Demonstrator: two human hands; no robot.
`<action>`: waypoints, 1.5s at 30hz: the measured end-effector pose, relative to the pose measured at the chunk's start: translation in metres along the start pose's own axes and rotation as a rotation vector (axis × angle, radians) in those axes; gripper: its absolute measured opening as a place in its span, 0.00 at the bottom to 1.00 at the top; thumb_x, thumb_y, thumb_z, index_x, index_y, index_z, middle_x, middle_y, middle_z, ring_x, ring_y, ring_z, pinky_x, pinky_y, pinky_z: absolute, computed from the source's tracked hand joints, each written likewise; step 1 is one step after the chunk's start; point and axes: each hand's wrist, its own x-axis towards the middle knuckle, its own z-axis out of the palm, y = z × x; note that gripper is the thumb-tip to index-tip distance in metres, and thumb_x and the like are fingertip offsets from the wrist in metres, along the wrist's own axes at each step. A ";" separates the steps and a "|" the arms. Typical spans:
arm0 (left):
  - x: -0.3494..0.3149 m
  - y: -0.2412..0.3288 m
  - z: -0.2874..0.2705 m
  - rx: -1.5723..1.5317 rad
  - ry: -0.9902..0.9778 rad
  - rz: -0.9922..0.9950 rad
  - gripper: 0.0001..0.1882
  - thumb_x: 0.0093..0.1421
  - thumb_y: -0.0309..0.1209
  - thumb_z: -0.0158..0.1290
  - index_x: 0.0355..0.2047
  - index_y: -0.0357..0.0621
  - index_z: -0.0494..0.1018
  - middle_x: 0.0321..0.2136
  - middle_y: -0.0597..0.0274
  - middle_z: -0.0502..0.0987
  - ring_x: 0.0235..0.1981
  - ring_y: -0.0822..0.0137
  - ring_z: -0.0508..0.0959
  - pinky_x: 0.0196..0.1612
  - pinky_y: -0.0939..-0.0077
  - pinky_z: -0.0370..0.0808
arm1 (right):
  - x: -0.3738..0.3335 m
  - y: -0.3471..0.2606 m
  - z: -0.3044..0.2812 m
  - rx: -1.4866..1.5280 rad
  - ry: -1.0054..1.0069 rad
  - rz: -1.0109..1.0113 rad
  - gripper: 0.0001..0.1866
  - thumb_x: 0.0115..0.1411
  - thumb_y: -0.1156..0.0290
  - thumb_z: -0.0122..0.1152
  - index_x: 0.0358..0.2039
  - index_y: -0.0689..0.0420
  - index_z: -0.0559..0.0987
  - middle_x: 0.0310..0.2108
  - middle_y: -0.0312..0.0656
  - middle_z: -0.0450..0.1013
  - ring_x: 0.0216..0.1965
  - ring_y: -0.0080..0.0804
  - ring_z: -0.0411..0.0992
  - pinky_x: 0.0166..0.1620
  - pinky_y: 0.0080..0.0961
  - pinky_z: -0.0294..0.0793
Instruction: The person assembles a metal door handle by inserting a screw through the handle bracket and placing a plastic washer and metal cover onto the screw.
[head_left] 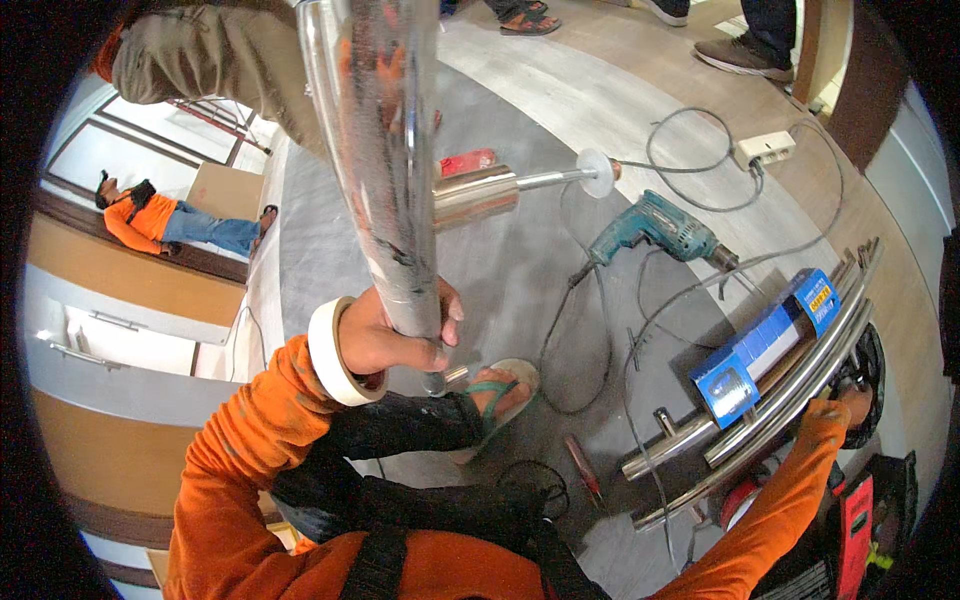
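Open floor between metal pole and looped cord

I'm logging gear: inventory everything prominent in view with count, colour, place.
Metal tube: one, silver, top centre
Tape roll: one, cream, centre left
Metal cylinder: one, silver, centre
Drill: one, teal, right
Power strip: one, white, upper right
Cables: several, dark, centre right
Metal bars: several, silver, right
Packaging: count unclear, blue, on bars
Other people: several, mixed clothing, left, top
Foot: one, green strap, centre
Left hand: one, orange sleeve, through roll, gripping tube
Right hand: one, orange sleeve, far right
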 end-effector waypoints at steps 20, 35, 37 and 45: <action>0.009 0.004 0.028 0.067 0.014 -0.004 0.27 0.38 0.29 0.57 0.39 0.37 0.60 0.26 0.59 0.70 0.32 0.62 0.72 0.42 0.65 0.68 | -0.053 -0.039 -0.056 1.453 -0.450 0.195 0.27 0.49 0.82 0.42 0.53 0.66 0.63 0.39 0.47 0.66 0.29 0.27 0.64 0.26 0.18 0.66; 0.019 0.004 0.039 0.059 -0.060 -0.019 0.26 0.38 0.27 0.57 0.39 0.37 0.61 0.26 0.59 0.70 0.32 0.63 0.72 0.43 0.67 0.67 | -0.058 -0.046 -0.049 0.753 -0.151 0.093 0.12 0.46 0.70 0.58 0.32 0.62 0.77 0.17 0.35 0.68 0.19 0.28 0.65 0.28 0.21 0.66; 0.020 0.002 0.037 0.059 -0.074 -0.021 0.26 0.38 0.27 0.57 0.39 0.37 0.61 0.26 0.60 0.70 0.32 0.63 0.71 0.43 0.67 0.67 | -0.054 -0.042 -0.035 0.555 -0.060 -0.064 0.14 0.45 0.69 0.60 0.33 0.61 0.78 0.22 0.38 0.72 0.23 0.28 0.68 0.32 0.21 0.68; 0.020 -0.002 0.034 0.026 -0.088 -0.031 0.26 0.38 0.25 0.59 0.39 0.38 0.61 0.26 0.61 0.70 0.32 0.64 0.71 0.41 0.68 0.68 | -0.052 -0.030 -0.027 0.391 -0.169 -0.084 0.18 0.45 0.58 0.61 0.35 0.55 0.80 0.29 0.44 0.76 0.32 0.32 0.74 0.39 0.25 0.70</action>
